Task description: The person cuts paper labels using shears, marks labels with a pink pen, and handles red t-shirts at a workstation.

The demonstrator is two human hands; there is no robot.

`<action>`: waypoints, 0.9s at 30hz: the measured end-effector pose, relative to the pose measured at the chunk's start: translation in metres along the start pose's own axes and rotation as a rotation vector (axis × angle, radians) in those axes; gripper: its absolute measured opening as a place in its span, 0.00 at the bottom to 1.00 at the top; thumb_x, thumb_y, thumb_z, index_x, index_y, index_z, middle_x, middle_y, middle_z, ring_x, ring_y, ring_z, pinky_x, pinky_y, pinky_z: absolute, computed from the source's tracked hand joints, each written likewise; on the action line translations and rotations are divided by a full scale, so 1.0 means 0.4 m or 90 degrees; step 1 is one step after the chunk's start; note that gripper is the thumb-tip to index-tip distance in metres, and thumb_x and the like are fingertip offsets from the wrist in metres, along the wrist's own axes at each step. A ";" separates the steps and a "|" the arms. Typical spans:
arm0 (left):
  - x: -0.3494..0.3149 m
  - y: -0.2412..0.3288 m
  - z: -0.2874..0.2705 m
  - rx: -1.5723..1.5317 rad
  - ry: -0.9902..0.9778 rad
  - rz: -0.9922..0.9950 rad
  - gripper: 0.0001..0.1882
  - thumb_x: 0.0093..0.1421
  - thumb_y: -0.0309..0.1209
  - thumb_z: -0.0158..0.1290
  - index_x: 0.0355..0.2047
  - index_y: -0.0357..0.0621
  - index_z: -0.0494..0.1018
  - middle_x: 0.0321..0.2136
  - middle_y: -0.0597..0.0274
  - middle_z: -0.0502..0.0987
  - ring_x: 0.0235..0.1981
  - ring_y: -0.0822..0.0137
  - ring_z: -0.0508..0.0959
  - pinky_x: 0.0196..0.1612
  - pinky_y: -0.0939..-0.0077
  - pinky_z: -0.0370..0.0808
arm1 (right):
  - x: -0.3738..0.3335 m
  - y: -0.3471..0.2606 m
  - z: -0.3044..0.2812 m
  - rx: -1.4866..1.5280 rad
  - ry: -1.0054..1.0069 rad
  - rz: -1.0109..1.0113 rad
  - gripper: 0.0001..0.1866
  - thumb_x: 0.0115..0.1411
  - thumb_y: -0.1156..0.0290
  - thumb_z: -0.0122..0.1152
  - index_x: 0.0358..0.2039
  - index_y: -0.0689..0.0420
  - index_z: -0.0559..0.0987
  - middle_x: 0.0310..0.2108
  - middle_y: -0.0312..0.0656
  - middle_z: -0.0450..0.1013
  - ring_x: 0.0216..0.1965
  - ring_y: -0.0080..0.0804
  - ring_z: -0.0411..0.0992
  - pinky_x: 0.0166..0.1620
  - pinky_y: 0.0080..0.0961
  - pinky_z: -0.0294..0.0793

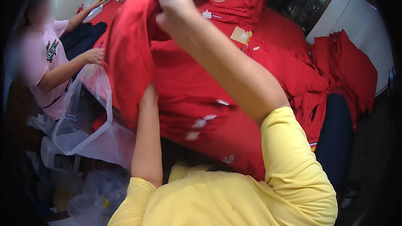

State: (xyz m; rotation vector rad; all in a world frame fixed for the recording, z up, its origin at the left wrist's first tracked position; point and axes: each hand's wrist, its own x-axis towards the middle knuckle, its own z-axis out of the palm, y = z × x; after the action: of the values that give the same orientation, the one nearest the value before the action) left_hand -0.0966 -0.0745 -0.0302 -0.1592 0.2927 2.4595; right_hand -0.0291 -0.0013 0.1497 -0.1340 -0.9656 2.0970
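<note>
A red shirt (130, 54) hangs raised in front of me, its cloth draped down on the left. Up at its top edge, my right hand (173, 2) is closed on a fold of the fabric. My left forearm (146, 138) reaches up into the hanging cloth, which hides my left hand and its fingers. Beneath and behind spreads a wide heap of red garments (188, 67) with small white tags on some of them. Folded red shirts with a printed emblem (240, 0) are stacked at the back.
At the left a co-worker in a pink shirt (54, 50) has one hand by an open clear plastic bag (111, 113). Dark cloth (86, 37) lies beside that person. More red stacks (343, 71) and a dark navy roll or garment (335, 134) stand at the right. Plastic bags (100, 196) sit lower left.
</note>
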 end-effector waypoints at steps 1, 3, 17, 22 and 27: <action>0.014 0.022 -0.020 -0.006 0.006 0.003 0.23 0.67 0.36 0.39 0.60 0.43 0.55 0.56 0.52 0.63 0.55 0.58 0.67 0.56 0.60 0.67 | -0.002 -0.036 0.045 0.014 -0.022 -0.014 0.05 0.49 0.76 0.57 0.27 0.63 0.75 0.26 0.38 0.72 0.29 0.30 0.69 0.36 0.27 0.69; 0.006 0.019 -0.127 -0.012 0.054 -0.012 0.25 0.67 0.39 0.38 0.62 0.44 0.53 0.58 0.53 0.61 0.57 0.57 0.65 0.58 0.58 0.65 | -0.015 -0.096 0.090 0.023 -0.067 -0.041 0.06 0.49 0.76 0.57 0.28 0.63 0.75 0.26 0.38 0.72 0.29 0.31 0.70 0.37 0.28 0.70; 0.295 0.186 -0.031 -0.008 0.029 0.072 0.31 0.67 0.48 0.35 0.66 0.50 0.47 0.66 0.54 0.51 0.63 0.53 0.58 0.62 0.54 0.60 | 0.226 -0.347 -0.220 0.018 -0.034 -0.247 0.13 0.50 0.70 0.59 0.35 0.64 0.76 0.32 0.43 0.73 0.34 0.33 0.72 0.41 0.30 0.73; 0.421 0.304 0.052 0.051 -0.027 0.162 0.31 0.67 0.49 0.35 0.66 0.50 0.47 0.66 0.54 0.51 0.63 0.53 0.57 0.62 0.53 0.60 | 0.347 -0.248 -0.426 0.017 0.040 -0.209 0.16 0.50 0.68 0.60 0.37 0.64 0.76 0.34 0.44 0.74 0.35 0.33 0.73 0.42 0.30 0.73; 0.421 0.270 -0.356 0.147 0.155 0.076 0.31 0.67 0.49 0.35 0.66 0.50 0.47 0.66 0.55 0.51 0.64 0.54 0.57 0.62 0.53 0.60 | 0.401 -0.114 -0.700 -0.029 0.183 -0.124 0.18 0.50 0.66 0.61 0.39 0.65 0.76 0.36 0.45 0.75 0.37 0.34 0.74 0.44 0.31 0.74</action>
State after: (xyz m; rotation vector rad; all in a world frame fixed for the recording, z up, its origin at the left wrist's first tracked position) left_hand -0.2895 -0.0926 -0.1811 -0.3509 0.7050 2.5010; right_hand 0.0029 0.2956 0.0194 -0.3413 -0.8186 1.8188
